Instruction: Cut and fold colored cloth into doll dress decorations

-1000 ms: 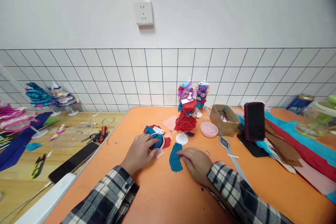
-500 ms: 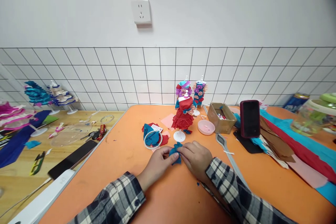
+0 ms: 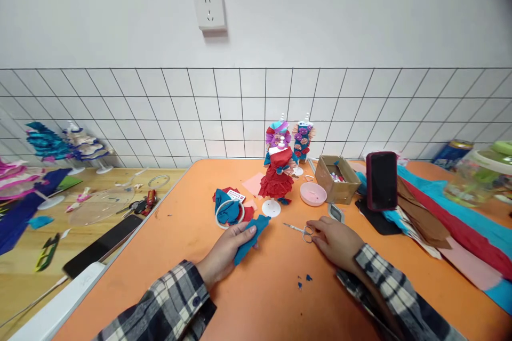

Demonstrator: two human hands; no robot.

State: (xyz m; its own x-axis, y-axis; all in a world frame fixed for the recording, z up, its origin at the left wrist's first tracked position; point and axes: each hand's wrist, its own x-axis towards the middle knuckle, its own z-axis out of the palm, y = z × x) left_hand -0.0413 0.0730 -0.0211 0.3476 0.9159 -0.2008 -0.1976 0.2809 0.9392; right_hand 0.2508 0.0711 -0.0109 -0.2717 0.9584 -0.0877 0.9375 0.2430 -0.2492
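My left hand (image 3: pixel 226 251) holds a folded strip of blue fabric (image 3: pixel 251 237) low over the orange table (image 3: pixel 248 298). My right hand (image 3: pixel 336 240) rests on the table with its fingers closed at the handles of small silver scissors (image 3: pixel 296 229). A white ring with blue and red fabric scraps (image 3: pixel 229 211) lies just beyond my left hand. A small mannequin in a red dress (image 3: pixel 276 178) stands on a white round base behind the scissors.
Two more dressed mannequins (image 3: pixel 294 138) stand by the tiled wall. A pink dish (image 3: pixel 313 193), a cardboard box (image 3: pixel 336 178), an upright phone (image 3: pixel 381 180) and layered fabric sheets (image 3: pixel 448 224) lie to the right. A wooden table (image 3: pixel 52 234) on the left holds dresses, keys and a phone.
Both hands were together on the blue fabric; now my left hand holds it alone, and my right hand has moved right to the scissors, which were hidden before.
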